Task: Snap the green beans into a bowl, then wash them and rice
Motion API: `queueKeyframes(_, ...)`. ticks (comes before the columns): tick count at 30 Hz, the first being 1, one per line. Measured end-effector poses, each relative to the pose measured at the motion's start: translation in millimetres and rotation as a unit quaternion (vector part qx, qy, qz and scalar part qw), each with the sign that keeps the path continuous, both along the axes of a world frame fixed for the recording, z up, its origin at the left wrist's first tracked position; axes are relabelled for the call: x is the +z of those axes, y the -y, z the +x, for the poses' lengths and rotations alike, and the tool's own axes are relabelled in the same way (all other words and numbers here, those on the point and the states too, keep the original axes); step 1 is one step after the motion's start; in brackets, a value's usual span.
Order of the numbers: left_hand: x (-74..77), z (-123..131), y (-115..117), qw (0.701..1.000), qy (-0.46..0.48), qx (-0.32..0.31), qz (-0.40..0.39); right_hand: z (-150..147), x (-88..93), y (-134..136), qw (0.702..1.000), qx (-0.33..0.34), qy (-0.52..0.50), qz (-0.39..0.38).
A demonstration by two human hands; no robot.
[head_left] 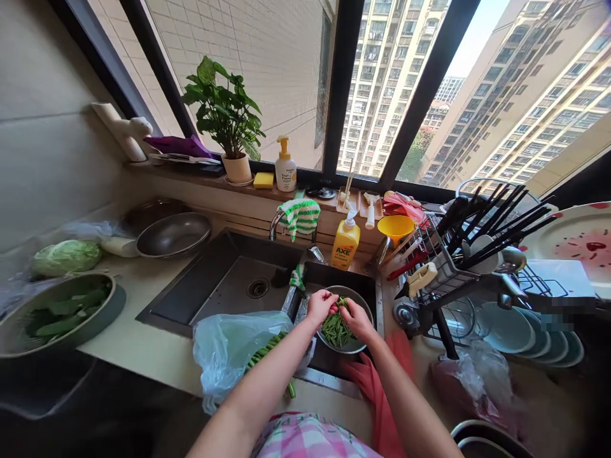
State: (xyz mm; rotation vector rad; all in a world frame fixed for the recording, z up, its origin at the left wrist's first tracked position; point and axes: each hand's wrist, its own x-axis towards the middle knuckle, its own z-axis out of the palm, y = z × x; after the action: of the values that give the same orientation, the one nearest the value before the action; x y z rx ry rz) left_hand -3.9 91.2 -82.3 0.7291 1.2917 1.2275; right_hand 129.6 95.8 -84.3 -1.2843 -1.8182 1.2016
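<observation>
Both hands meet over a metal bowl [368,312] standing in the smaller right basin of the sink. Cut green bean pieces [337,331] lie inside it. My left hand [321,305] has its fingers closed around green beans [341,301]. From the other side my right hand [356,318] pinches the same beans, its fingertips close to the left ones. How many beans are between them is too small to tell. Left of the bowl, long whole green beans [268,348] stick out of a clear plastic bag [224,346], partly hidden behind my left forearm.
The larger basin [229,289] is on the left, with a faucet [275,222] draped in a striped cloth behind. A yellow soap bottle [344,245] stands behind the bowl. A crowded utensil rack [443,254] is at right, a red bag [403,362] near my right forearm, a wok [174,234] at left.
</observation>
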Motion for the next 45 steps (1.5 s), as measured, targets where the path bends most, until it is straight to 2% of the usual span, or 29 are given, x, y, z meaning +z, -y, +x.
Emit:
queueKeyframes(2,-1.7,6.6,3.0,1.000,0.012,0.012,0.006,-2.8,-3.2,0.2,0.999,-0.032,0.004,0.012)
queueKeyframes(3,-2.4,9.7,5.8,1.000,0.016,0.021,0.012,-4.1,-6.5,1.1,0.999,-0.043,-0.017,-0.011)
queueKeyframes(5,-3.8,14.8,13.4,0.999,0.018,0.041,0.024,-6.2,-15.6,4.2,0.990,-0.058,-0.085,-0.099)
queueKeyframes(7,-5.3,18.8,23.4,0.997,0.015,0.062,0.033,-6.8,-26.4,7.0,0.967,-0.068,-0.142,-0.200)
queueKeyframes(9,-7.7,23.4,35.2,0.996,0.012,0.074,0.040,-5.0,-37.9,7.8,0.947,-0.096,-0.153,-0.265)
queueKeyframes(11,-11.1,29.7,46.3,0.996,-0.015,0.063,0.064,-0.4,-48.6,6.3,0.941,-0.136,-0.129,-0.281)
queueKeyframes(13,-14.4,35.1,52.7,0.993,-0.069,0.023,0.094,6.6,-56.8,3.5,0.940,-0.162,-0.104,-0.281)
queueKeyframes(16,-11.4,29.0,52.1,0.983,-0.154,-0.032,0.092,18.1,-61.4,1.2,0.962,-0.160,-0.016,-0.219)
queueKeyframes(18,0.9,9.1,51.7,0.978,-0.185,-0.045,0.090,23.4,-58.8,4.1,0.979,-0.141,0.104,-0.108)
queueKeyframes(20,20.4,-21.9,59.5,0.974,-0.188,-0.051,0.119,23.1,-51.8,13.7,0.973,-0.116,0.200,0.009)
queueKeyframes(22,41.3,-57.2,78.9,0.978,-0.162,-0.036,0.125,13.6,-41.4,31.6,0.972,-0.091,0.205,0.065)
queueKeyframes(23,49.7,-73.9,92.5,0.982,-0.150,-0.025,0.116,4.9,-35.8,43.6,0.978,-0.068,0.183,0.071)
queueKeyframes(25,58.5,-100.8,123.7,0.979,-0.176,-0.051,0.092,-19.3,-25.7,71.8,0.991,0.013,0.123,0.046)
queueKeyframes(27,56.0,-116.6,153.5,0.955,-0.272,-0.105,0.061,-48.1,-20.2,101.2,0.986,0.130,0.104,0.005)
queueKeyframes(29,46.2,-122.3,176.0,0.911,-0.382,-0.154,0.033,-74.2,-20.7,125.8,0.973,0.173,0.153,-0.001)
queueKeyframes(32,32.1,-121.2,194.1,0.830,-0.519,-0.204,0.007,-97.4,-29.2,146.2,0.954,0.168,0.247,0.004)
queueKeyframes(35,28.9,-119.3,200.5,0.770,-0.589,-0.245,-0.007,-100.2,-35.3,147.6,0.956,0.132,0.263,-0.014)
queueKeyframes(37,31.4,-119.6,202.5,0.747,-0.611,-0.261,-0.012,-94.8,-32.6,142.5,0.966,0.097,0.237,-0.024)
queueKeyframes(40,34.7,-120.8,204.5,0.727,-0.628,-0.276,-0.021,-80.4,-17.8,133.8,0.984,0.060,0.161,-0.046)
queueKeyframes(43,33.9,-121.5,204.7,0.719,-0.633,-0.283,-0.032,-61.2,4.7,128.6,0.986,0.043,0.085,-0.137)
queueKeyframes(45,32.3,-121.4,203.2,0.719,-0.634,-0.283,-0.037,-47.4,21.4,126.6,0.973,0.060,0.064,-0.215)
